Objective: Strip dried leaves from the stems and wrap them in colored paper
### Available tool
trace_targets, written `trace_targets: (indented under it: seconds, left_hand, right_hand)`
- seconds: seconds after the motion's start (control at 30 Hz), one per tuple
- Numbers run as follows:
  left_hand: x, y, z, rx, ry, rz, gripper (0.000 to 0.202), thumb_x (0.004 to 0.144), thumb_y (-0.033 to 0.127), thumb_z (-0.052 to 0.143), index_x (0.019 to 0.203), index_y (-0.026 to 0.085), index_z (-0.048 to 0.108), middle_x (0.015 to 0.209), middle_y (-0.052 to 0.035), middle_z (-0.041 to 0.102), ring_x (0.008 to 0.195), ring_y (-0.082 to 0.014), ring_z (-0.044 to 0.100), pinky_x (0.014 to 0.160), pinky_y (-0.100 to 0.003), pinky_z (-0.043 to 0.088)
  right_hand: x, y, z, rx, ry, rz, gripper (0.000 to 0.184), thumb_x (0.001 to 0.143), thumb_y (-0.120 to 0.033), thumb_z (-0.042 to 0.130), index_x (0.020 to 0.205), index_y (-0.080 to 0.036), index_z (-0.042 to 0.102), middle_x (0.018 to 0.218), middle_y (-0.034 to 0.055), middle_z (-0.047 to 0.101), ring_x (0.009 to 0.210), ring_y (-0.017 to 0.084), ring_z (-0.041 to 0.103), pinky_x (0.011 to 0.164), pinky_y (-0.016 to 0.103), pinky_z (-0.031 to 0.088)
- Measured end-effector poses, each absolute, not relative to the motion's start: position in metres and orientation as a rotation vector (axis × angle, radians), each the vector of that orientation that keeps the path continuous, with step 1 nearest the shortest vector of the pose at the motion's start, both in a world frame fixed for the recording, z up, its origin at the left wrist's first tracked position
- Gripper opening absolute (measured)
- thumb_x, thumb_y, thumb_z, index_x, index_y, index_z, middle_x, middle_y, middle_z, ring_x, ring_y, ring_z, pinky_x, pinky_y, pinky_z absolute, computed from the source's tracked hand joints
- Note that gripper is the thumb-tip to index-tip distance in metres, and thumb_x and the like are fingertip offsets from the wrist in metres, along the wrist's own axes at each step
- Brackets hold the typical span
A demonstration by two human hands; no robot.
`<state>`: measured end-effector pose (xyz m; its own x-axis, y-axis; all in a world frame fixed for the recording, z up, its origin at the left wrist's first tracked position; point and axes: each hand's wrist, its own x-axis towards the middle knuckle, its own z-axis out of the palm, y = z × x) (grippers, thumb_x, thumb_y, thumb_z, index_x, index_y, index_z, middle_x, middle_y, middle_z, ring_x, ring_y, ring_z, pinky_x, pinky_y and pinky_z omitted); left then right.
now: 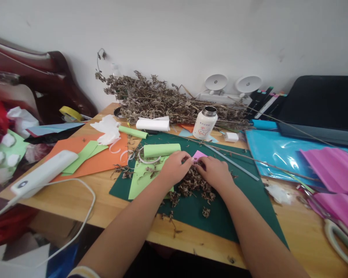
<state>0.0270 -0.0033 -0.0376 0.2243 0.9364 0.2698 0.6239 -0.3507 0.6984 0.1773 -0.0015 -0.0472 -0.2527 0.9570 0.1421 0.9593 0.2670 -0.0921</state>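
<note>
My left hand and my right hand meet over a cutting mat, fingers curled and thumbs close together. Between them shows a small piece of pink paper, which both hands pinch at its sides; bits of dried leaf seem to lie at its near edge. My fingers partly hide it. Just below is a heap of crumpled dried leaves, with loose clumps nearer the table edge. A sheet of light green paper lies left of my left hand, with a roll of green paper and a tape ring on it.
Dried branches are piled along the wall. A white bottle stands uncapped beyond my hands. One long stem crosses the mat. Scissors and pink sheets lie right; a white power strip with cable lies left.
</note>
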Motion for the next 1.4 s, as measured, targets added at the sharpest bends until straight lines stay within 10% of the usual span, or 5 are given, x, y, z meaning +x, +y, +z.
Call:
trace_targets:
  seconds: [0.8, 1.17, 1.4]
  left_hand:
    - [0.031, -0.011, -0.033, 2.038, 1.1, 0.869, 0.039, 0.069, 0.04, 0.051, 0.102, 0.02, 0.048, 0.088, -0.0014, 0.058, 0.078, -0.0131, 0.052, 0.07, -0.023, 0.04]
    - [0.034, -0.011, -0.034, 1.891, 1.196, 1.072, 0.016, 0.069, 0.017, 0.045, 0.083, 0.017, 0.053, 0.079, 0.0006, 0.058, 0.072, -0.01, 0.052, 0.066, -0.02, 0.04]
    - [0.029, -0.01, -0.029, 2.072, 1.184, 0.995, 0.028, 0.077, 0.032, 0.038, 0.055, 0.015, 0.047, 0.059, 0.0007, 0.049, 0.061, -0.01, 0.045, 0.06, -0.022, 0.037]
  right_hand:
    - [0.194, -0.014, -0.033, -1.288, -2.06, 0.49, 0.015, 0.076, -0.027, 0.041, 0.08, -0.02, 0.054, 0.064, 0.0002, 0.06, 0.057, 0.013, 0.055, 0.054, 0.024, 0.042]
    - [0.184, -0.015, -0.037, -1.008, -1.989, 0.539, 0.022, 0.07, -0.009, 0.037, 0.081, -0.021, 0.052, 0.084, 0.0029, 0.057, 0.081, 0.014, 0.053, 0.073, 0.028, 0.041]
    - [0.185, -0.017, -0.036, -1.27, -1.961, 0.752, 0.014, 0.076, -0.025, 0.038, 0.082, -0.019, 0.05, 0.054, -0.0029, 0.055, 0.048, 0.01, 0.048, 0.051, 0.023, 0.038]
